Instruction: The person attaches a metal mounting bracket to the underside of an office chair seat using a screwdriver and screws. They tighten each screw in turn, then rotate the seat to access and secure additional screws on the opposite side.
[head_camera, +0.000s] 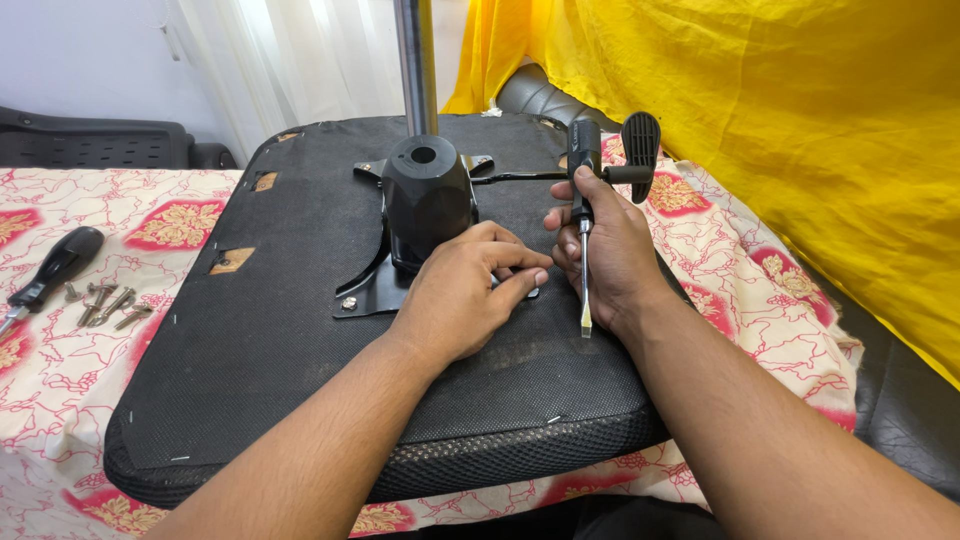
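Yellow cloth hangs behind a desk spread with a red-and-cream floral cover. An upturned black fabric chair seat lies flat on it, its black metal mounting plate and black cylindrical hub facing up.

The left hand rests palm down on the plate's right edge, fingers curled, pinching something too small to make out.

The right hand sits just beside it, its grip closed around a black-handled flat-blade screwdriver held upright, tip pointing down toward the seat. A black adjustment lever with a paddle end juts out behind it.

Far left lie a second black-handled screwdriver and several loose silver screws.
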